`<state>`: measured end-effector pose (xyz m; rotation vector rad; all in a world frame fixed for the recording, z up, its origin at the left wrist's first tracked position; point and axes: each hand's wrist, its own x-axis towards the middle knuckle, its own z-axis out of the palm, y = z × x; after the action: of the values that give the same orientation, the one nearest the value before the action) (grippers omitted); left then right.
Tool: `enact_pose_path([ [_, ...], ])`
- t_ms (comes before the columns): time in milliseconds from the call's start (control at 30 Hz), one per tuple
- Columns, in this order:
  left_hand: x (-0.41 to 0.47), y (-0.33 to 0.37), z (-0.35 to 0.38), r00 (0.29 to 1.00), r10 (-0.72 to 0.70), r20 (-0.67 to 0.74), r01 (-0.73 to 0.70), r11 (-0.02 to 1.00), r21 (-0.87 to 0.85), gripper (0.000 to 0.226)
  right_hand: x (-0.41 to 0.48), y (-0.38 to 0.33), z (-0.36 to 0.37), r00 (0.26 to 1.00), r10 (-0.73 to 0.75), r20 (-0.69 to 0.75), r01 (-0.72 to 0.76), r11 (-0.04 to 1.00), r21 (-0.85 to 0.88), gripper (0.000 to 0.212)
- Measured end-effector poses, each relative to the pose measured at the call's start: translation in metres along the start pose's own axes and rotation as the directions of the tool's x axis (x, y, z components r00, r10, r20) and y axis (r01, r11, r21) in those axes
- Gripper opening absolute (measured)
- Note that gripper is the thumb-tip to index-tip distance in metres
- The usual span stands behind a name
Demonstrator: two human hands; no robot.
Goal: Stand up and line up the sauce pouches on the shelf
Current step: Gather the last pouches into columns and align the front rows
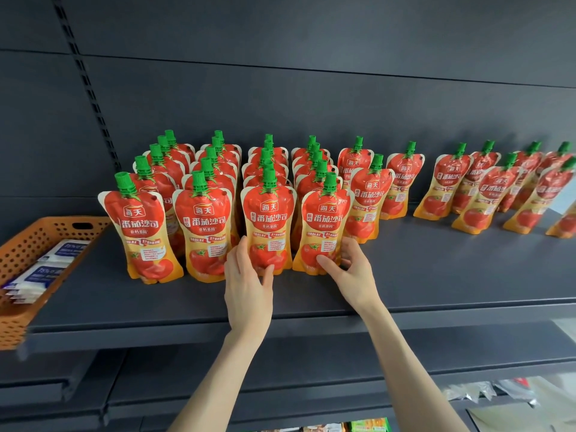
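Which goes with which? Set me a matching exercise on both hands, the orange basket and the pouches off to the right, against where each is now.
1 left hand
2 right hand
3 orange basket
4 right-side pouches

a spaced apart, not in rows
b grips fourth front pouch from left
c at left end of shelf
d grips third front pouch from left

Pairs: 1-d, 2-b, 3-c, 4-a

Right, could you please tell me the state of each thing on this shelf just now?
left hand, gripping the third front pouch at its base.
right hand, gripping the fourth front pouch at its base.
left columns of pouches, upright, lined front to back.
right-hand pouches, upright but scattered, not lined up.
orange basket, holding white packets.
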<state>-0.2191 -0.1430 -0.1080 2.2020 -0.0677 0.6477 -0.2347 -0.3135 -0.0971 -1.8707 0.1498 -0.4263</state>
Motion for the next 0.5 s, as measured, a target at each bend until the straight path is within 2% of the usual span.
enact_pose_path([
  [500,0.0003,0.0002,-0.0012,1.0,0.026,-0.01,-0.026,1.0,-0.012,0.063,-0.0026,-0.0048,0.0027,0.999,0.025,-0.038,-0.026,0.999,-0.027,0.042],
])
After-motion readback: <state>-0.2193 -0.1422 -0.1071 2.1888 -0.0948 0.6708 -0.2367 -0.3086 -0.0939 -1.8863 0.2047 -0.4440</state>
